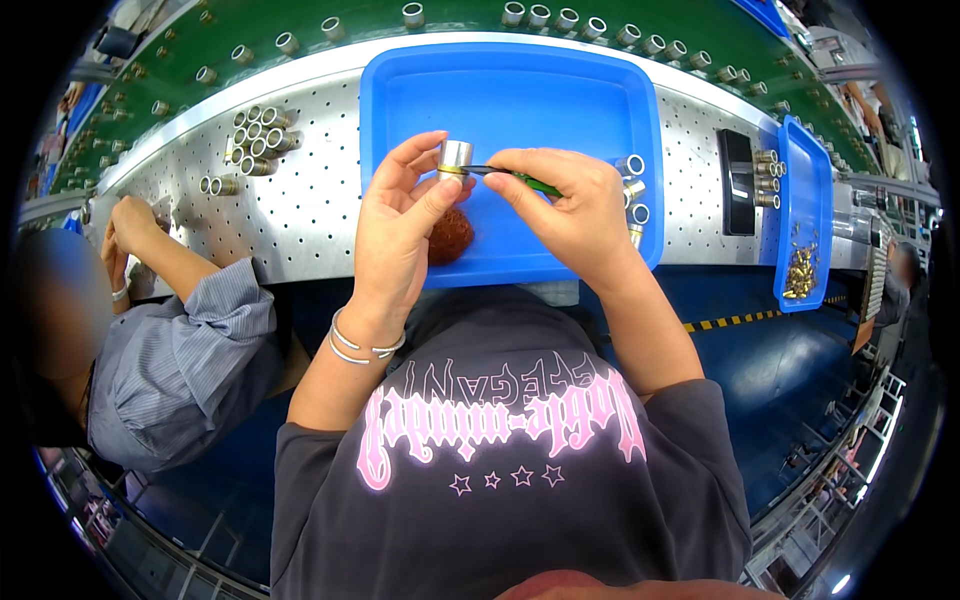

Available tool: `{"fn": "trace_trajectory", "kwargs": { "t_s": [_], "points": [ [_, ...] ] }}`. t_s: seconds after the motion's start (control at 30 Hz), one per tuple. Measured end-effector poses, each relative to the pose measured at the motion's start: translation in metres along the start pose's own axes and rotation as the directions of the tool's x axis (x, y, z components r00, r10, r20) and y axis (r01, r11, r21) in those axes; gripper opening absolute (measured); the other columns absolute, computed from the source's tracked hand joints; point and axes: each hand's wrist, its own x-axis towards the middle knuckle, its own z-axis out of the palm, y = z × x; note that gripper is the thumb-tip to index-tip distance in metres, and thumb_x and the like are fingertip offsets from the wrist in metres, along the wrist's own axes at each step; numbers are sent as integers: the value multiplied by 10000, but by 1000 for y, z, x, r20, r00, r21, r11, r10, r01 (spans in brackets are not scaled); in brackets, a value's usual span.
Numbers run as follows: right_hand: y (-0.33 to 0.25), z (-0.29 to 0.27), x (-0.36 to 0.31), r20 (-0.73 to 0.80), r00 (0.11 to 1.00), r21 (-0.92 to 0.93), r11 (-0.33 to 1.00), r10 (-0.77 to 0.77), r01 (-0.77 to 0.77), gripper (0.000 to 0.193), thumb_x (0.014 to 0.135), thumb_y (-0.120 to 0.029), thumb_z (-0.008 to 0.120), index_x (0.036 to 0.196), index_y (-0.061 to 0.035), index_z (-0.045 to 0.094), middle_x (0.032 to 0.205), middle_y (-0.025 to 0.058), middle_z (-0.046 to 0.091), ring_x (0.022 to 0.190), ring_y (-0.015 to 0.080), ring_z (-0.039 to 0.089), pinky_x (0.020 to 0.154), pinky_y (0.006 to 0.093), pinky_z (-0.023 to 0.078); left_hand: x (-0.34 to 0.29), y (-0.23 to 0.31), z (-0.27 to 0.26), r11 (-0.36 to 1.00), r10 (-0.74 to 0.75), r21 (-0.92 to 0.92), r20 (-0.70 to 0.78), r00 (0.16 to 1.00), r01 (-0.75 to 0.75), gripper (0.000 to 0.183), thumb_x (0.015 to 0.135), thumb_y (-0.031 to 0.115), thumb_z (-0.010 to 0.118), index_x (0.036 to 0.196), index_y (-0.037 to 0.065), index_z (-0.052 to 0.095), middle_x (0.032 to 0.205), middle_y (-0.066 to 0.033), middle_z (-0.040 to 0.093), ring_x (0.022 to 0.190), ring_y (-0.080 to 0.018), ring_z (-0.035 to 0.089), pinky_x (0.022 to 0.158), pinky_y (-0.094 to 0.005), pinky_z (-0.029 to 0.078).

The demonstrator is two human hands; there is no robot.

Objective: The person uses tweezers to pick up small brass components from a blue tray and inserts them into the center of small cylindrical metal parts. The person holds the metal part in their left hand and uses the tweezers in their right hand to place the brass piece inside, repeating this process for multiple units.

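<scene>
My left hand (405, 200) is closed on a short silver metal cylinder (456, 153) with a brass-coloured band at its lower end, held over the blue tray (510, 262). Between the fingers of my right hand (575, 200) is a slim black-and-green tool (540, 186), possibly tweezers. Its dark tip meets the cylinder by the brass band; the exact contact is too small to make out. Below my left hand a reddish-brown fibrous ball (452, 238) lies in the tray. Several metal cylinders (638, 214) lie along the tray's right side, partly behind my right hand.
Several cylinders (262, 138) cluster on the perforated metal table (320, 190) at left. More stand on the green surface (460, 18) beyond. At right are a black holder (737, 182) and a smaller blue tray (788, 240) with brass pieces. A co-worker (180, 340) sits at left.
</scene>
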Motion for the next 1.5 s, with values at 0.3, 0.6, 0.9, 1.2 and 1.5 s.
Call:
{"fn": "trace_trajectory", "kwargs": {
  "t_s": [0.3,0.6,0.9,1.2,1.5],
  "points": [
    [-8,-7,4,131,964,117,962,230,-246,234,742,-223,717,900,-66,645,722,88,642,603,196,622,531,294,462,1,6,-2,981,-84,-170,40,996,89,410,870,63,587,1252,6,448,1105,-118,548,989,-200,588,878,-313,478],
    [-3,12,8,116,988,211,970,98,-121,154,744,-116,685,842,-20,615,741,93,586,678,223,573,594,301,439,3,2,-6,986,-97,-136,30,995,100,407,873,77,591,1253,20,457,1095,-98,557,963,-159,577,857,-286,483],
    [-7,9,8,34,992,264,956,123,-128,124,754,-51,674,819,4,584,792,92,557,690,202,550,596,282,430,4,1,-5,985,-107,-131,37,994,111,386,876,70,584,1240,22,462,1038,-104,586,972,-191,596,860,-300,488],
    [-7,5,8,61,983,295,937,175,-185,104,758,-12,659,824,1,579,822,82,573,711,180,554,597,272,431,5,4,-8,956,-155,-245,50,987,162,435,868,47,582,1274,23,426,1119,-160,576,972,-209,605,879,-306,489],
    [-11,4,8,21,1000,200,979,17,-20,162,722,-11,674,846,-4,570,864,102,590,758,234,586,642,291,465,5,0,-7,996,-92,17,81,993,91,428,856,15,575,1266,-19,459,1048,-130,613,907,-163,616,829,-275,492]
  ]
}}
